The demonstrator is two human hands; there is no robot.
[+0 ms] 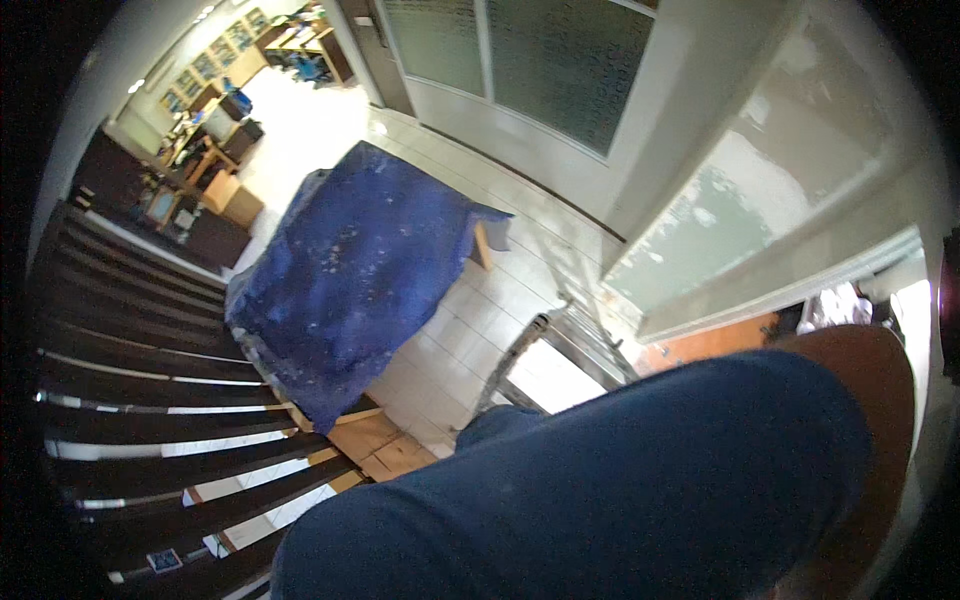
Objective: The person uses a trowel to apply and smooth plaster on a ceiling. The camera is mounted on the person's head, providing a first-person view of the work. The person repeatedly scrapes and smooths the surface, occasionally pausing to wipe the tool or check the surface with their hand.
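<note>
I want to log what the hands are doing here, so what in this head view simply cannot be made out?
- Both hands: none shows; the right arm in its dark blue sleeve fills the lower frame and runs off the right edge.
- Object under the blue tarp: covered.
- Far room's desks: too small.

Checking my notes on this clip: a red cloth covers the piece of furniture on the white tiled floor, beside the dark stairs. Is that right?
Not quite. The cloth is blue, not red, as the head view shows. The rest holds: it covers a piece of furniture standing on the white tiled floor, beside the dark stairs. Neither hand is in view.
</note>
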